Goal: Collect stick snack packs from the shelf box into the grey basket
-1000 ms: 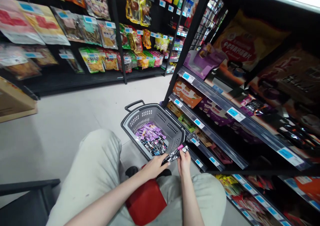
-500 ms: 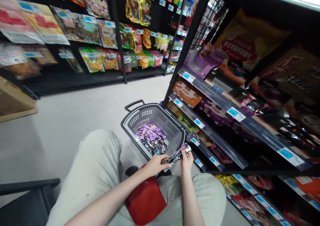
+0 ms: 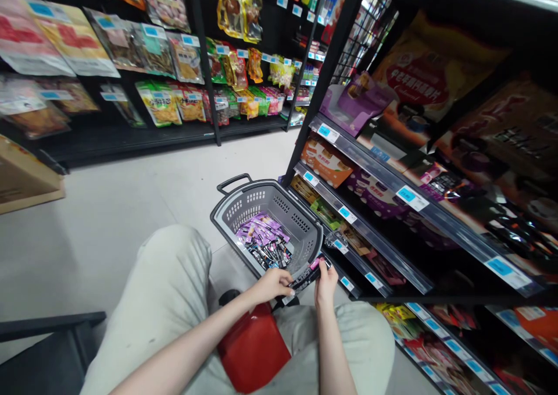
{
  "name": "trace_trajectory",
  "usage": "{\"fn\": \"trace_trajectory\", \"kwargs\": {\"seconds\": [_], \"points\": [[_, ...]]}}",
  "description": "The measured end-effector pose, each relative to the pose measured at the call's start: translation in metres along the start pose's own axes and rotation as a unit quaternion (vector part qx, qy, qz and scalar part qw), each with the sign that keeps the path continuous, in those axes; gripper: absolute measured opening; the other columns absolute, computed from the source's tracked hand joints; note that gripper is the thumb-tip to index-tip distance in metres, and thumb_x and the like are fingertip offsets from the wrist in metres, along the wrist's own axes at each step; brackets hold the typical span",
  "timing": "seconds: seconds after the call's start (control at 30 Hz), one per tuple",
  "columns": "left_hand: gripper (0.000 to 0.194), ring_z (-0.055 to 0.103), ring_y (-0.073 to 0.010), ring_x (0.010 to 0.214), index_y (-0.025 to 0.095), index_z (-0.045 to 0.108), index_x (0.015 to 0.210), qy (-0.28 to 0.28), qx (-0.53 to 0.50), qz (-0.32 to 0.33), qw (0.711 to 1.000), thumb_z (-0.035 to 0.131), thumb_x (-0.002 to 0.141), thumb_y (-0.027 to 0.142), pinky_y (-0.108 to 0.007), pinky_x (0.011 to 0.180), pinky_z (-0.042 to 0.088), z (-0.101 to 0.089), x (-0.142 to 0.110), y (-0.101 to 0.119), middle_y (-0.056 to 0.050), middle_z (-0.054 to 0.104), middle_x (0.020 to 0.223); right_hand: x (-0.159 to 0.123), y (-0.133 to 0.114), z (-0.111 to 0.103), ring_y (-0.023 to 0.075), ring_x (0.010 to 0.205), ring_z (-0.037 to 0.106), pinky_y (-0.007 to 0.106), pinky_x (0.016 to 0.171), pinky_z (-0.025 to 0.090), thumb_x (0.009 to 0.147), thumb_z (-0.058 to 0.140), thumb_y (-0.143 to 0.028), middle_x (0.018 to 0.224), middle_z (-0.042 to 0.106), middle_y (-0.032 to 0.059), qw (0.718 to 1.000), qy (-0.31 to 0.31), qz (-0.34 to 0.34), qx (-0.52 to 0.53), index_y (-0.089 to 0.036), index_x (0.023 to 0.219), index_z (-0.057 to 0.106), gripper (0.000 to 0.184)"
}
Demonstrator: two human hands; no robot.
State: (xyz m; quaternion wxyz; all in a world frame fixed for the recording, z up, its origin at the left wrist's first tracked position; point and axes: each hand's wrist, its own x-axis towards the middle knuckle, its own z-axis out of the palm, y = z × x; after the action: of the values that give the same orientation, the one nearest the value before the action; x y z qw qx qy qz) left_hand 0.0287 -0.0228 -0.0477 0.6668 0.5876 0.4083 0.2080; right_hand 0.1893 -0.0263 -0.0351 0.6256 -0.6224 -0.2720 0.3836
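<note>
A narrow black sachet (image 3: pixel 305 277) with a pink patch is stretched between my two hands, above the near end of the shopping basket. Its left end is pinched by my left hand (image 3: pixel 274 284), while my right hand (image 3: pixel 326 281) grips the pink end with thumb and fingers. The grey shopping basket (image 3: pixel 300 226) stands on the floor in front of my knees. Inside it lie several purple sachets (image 3: pixel 260 230) and, nearer to me, several dark stick sachets (image 3: pixel 274 254). My fingers hide parts of the held sachet.
Close on the right rises a shelf rack (image 3: pixel 375 174) with boxes and bags. Another black shelf (image 3: pixel 143 139) of snack bags runs along the back. A cardboard box (image 3: pixel 30 177) sits at far left. A red stool seat (image 3: pixel 255 351) shows between my legs.
The held sachet has turned and flattened, so its black printed face now shows instead of a shiny silvery, crumpled look. Both hands have barely shifted; the basket stays put.
</note>
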Motion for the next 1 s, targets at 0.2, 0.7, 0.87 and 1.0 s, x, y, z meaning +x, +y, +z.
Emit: {"fn": "trace_trajectory", "kwargs": {"seconds": [0.2, 0.7, 0.87, 1.0], "points": [[0.025, 0.032, -0.0059, 0.044, 0.012, 0.055, 0.062, -0.082, 0.009, 0.017, 0.996, 0.066, 0.052, 0.033, -0.018, 0.043, 0.023, -0.002, -0.005, 0.01, 0.008, 0.037, 0.044, -0.002, -0.003, -0.001, 0.0126, 0.058, 0.052, 0.024, 0.058, 0.039, 0.065, 0.055, -0.039, 0.063, 0.062, 0.0001, 0.999, -0.022, -0.001, -0.024, -0.013, 0.073, 0.06, 0.028], [0.017, 0.029, -0.0059, 0.045, 0.012, 0.054, 0.059, 0.027, -0.024, 0.013, 0.999, 0.059, 0.058, 0.027, -0.019, 0.045, 0.02, -0.009, 0.003, 0.003, 0.008, 0.034, 0.045, -0.02, -0.004, 0.019, 0.017, 0.068, 0.059, 0.031, 0.068, 0.044, 0.049, 0.071, -0.021, 0.075, 0.066, 0.0022, 0.953, -0.286, 0.079, -0.054, -0.016, 0.078, 0.059, 0.032], [0.019, 0.033, -0.0055, 0.045, 0.011, 0.055, 0.059, -0.029, -0.072, -0.008, 0.997, 0.065, 0.052, 0.027, -0.018, 0.045, 0.025, -0.009, 0.0, 0.006, 0.008, 0.039, 0.046, -0.018, -0.002, 0.017, 0.0172, 0.066, 0.059, 0.03, 0.066, 0.045, 0.052, 0.069, -0.025, 0.073, 0.067, 0.0025, 0.966, -0.243, 0.072, -0.061, -0.016, 0.077, 0.059, 0.028], [0.028, 0.048, -0.0096, 0.052, 0.012, 0.056, 0.063, -0.116, -0.165, -0.086, 0.976, 0.07, 0.045, 0.028, -0.024, 0.052, 0.041, -0.007, -0.007, 0.012, 0.006, 0.052, 0.055, -0.014, 0.001, 0.015, 0.018, 0.069, 0.06, 0.03, 0.067, 0.044, 0.054, 0.067, -0.028, 0.075, 0.067, 0.0038, 0.972, -0.219, 0.07, -0.057, -0.015, 0.073, 0.06, 0.024]]}}
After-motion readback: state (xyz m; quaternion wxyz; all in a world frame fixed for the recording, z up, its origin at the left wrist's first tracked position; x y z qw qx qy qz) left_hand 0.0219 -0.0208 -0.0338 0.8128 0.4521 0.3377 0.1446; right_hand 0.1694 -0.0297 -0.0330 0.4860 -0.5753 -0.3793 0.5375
